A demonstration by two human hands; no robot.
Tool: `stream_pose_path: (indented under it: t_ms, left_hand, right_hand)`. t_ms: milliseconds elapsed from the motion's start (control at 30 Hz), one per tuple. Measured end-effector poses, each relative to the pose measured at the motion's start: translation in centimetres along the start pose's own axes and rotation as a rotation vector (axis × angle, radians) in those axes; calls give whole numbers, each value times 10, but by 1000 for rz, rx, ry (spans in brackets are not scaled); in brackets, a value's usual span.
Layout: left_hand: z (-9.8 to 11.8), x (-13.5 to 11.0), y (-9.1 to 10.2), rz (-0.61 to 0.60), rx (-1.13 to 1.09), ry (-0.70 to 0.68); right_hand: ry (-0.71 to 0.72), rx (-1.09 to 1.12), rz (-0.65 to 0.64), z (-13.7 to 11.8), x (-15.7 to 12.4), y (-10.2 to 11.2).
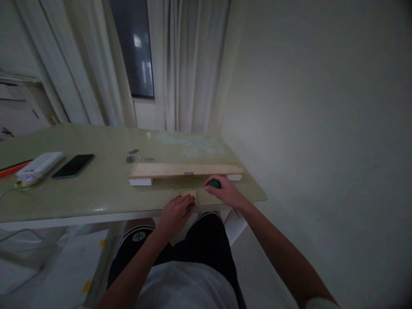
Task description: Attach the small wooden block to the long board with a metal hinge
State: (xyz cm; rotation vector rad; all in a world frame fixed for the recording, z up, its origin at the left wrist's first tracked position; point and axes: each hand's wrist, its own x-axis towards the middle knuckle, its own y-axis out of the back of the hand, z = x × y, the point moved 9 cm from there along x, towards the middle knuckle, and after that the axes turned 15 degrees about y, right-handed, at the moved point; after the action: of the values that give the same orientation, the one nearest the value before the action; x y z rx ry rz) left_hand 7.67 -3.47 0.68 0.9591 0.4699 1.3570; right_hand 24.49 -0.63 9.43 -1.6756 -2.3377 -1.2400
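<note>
My left hand (pixel 176 213) is closed on a small pale wooden block (pixel 193 194) at the table's front edge, with its fingers over the top. To its right and a little higher, my right hand (pixel 227 191) wraps round a green-handled screwdriver (pixel 215 183). A thin dark shaft seems to stick out below that palm; most of the tool is hidden. Just beyond both hands, a long wooden board (pixel 161 170) lies across two white blocks (pixel 140 182). A small metal hinge (pixel 188 173) sits midway along the board's front edge. One small screw (pixel 175 187) lies near my left hand.
Behind the board's left end are grey hinges (pixel 130 159) and several screws (pixel 146 159). Farther left lie a black phone (pixel 73 166), a white device (pixel 40 167) with a cable and an orange object (pixel 13 168). A wall (pixel 322 128) rises beyond the table's right edge.
</note>
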Motion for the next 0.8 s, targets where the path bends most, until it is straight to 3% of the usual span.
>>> stream_pose_path:
  t_ms: [167, 400, 500, 633, 800]
  left_hand:
    - [-5, -8, 9, 57, -24, -69]
    - [4, -25, 39, 176, -135, -165]
    - [17, -32, 51, 39, -272, -139]
    - [29, -40, 70, -85, -465, 0]
    - [47, -52, 64, -407, -907, 38]
  right_hand:
    - [14, -32, -241, 4, 7, -55]
    - [35, 79, -436, -10, 21, -67]
    - [21, 226, -563, -24, 15, -64]
    - [-17, 407, -661, -44, -1, -59]
    - [-20, 601, -565, -57, -19, -64]
